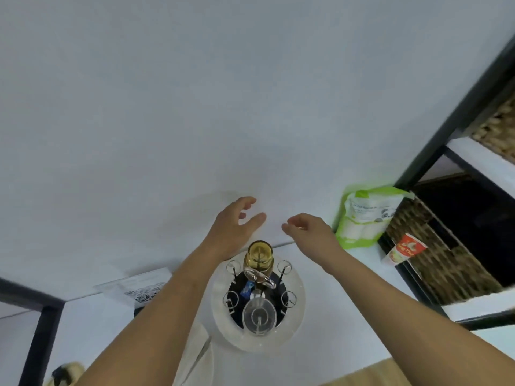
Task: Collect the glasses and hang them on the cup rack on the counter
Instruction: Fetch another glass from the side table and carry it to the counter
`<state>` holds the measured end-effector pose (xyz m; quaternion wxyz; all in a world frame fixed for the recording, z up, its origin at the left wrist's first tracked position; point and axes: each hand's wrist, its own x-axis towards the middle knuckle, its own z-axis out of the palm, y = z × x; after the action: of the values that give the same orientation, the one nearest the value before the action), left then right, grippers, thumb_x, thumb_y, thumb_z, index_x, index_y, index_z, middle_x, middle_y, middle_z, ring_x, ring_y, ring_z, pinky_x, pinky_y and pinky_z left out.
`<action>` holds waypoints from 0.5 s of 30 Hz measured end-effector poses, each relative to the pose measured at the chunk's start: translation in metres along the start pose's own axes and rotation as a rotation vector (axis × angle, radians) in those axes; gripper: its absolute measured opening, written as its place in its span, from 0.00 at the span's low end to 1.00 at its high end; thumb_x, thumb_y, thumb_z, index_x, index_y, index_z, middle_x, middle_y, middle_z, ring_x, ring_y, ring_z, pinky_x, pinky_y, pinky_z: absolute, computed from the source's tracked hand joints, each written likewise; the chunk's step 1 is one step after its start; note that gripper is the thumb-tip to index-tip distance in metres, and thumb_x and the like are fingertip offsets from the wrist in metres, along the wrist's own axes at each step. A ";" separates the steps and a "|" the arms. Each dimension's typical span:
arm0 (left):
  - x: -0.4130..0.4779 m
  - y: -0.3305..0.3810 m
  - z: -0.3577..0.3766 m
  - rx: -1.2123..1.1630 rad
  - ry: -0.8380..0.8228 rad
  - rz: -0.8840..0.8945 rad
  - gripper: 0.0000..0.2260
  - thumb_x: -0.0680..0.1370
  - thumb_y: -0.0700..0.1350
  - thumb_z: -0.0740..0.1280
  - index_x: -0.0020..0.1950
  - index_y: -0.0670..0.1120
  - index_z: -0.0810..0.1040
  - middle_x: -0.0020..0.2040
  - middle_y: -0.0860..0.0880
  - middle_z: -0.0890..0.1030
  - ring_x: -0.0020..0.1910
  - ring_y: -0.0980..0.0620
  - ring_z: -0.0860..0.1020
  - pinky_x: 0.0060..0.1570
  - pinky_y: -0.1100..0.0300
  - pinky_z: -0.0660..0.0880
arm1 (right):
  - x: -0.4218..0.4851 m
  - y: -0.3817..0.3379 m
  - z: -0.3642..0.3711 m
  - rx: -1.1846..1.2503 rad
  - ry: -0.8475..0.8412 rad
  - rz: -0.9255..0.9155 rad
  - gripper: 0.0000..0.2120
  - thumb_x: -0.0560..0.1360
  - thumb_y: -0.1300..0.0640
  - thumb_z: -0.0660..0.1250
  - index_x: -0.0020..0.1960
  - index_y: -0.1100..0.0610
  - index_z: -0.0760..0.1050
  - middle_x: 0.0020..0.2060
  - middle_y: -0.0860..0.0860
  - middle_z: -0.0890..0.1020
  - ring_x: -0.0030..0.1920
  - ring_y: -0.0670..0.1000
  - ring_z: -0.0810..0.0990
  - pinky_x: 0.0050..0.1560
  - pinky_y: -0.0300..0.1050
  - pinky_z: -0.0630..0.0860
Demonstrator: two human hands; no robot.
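Note:
The cup rack [287, 298] stands on a round white tray [296, 316] on the white counter, with wire loop pegs around a chrome top handle. An amber glass [258, 256] hangs upside down on the far peg. On the near peg hangs a clear glass [259, 316], also inverted. My left hand [237, 227] hovers just beyond the amber glass, fingers apart and holding nothing. My right hand [309, 228] is raised to the right of it, fingers loosely curled, empty.
A green and white packet [365, 215] leans on the wall at right, beside a black shelf frame with woven baskets [434, 246] and a red cup [407, 247]. A paper with a QR code [139, 291] lies at left. A cloth [195, 355] lies near the tray.

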<state>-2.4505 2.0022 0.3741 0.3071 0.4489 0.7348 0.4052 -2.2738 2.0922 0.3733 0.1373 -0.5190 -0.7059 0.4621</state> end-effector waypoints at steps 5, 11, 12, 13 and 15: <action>-0.002 0.048 0.033 -0.009 -0.089 0.137 0.22 0.78 0.58 0.66 0.70 0.55 0.70 0.69 0.54 0.73 0.65 0.54 0.72 0.55 0.59 0.68 | -0.039 -0.001 -0.044 -0.066 0.150 -0.113 0.16 0.75 0.46 0.69 0.61 0.49 0.78 0.52 0.40 0.77 0.54 0.43 0.76 0.51 0.39 0.70; -0.015 0.118 0.084 0.049 -0.166 0.326 0.21 0.78 0.56 0.67 0.70 0.53 0.71 0.69 0.55 0.74 0.65 0.57 0.71 0.59 0.61 0.66 | -0.088 0.023 -0.119 -0.201 0.342 -0.203 0.18 0.76 0.49 0.70 0.65 0.51 0.77 0.59 0.46 0.79 0.61 0.47 0.75 0.55 0.36 0.64; -0.019 0.131 0.095 0.061 -0.177 0.359 0.21 0.78 0.55 0.67 0.70 0.53 0.71 0.69 0.55 0.74 0.64 0.58 0.70 0.60 0.62 0.65 | -0.096 0.028 -0.134 -0.226 0.368 -0.213 0.19 0.76 0.50 0.70 0.65 0.52 0.77 0.60 0.48 0.80 0.61 0.48 0.76 0.55 0.35 0.64; -0.024 0.144 0.106 0.071 -0.192 0.390 0.21 0.78 0.55 0.68 0.70 0.52 0.72 0.68 0.55 0.75 0.62 0.60 0.70 0.59 0.63 0.65 | -0.104 0.034 -0.149 -0.245 0.396 -0.223 0.19 0.76 0.50 0.70 0.65 0.53 0.77 0.60 0.49 0.81 0.60 0.49 0.77 0.55 0.35 0.65; -0.034 0.169 0.131 0.084 -0.229 0.444 0.23 0.77 0.56 0.68 0.70 0.52 0.72 0.67 0.56 0.75 0.61 0.60 0.70 0.58 0.64 0.65 | -0.122 0.048 -0.181 -0.279 0.453 -0.235 0.19 0.75 0.52 0.71 0.64 0.55 0.78 0.59 0.50 0.81 0.58 0.50 0.79 0.56 0.36 0.68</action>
<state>-2.2599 2.0589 0.4611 0.2728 0.6546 0.5947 0.3786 -2.0713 2.0808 0.4667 0.2713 -0.5373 -0.7694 0.2140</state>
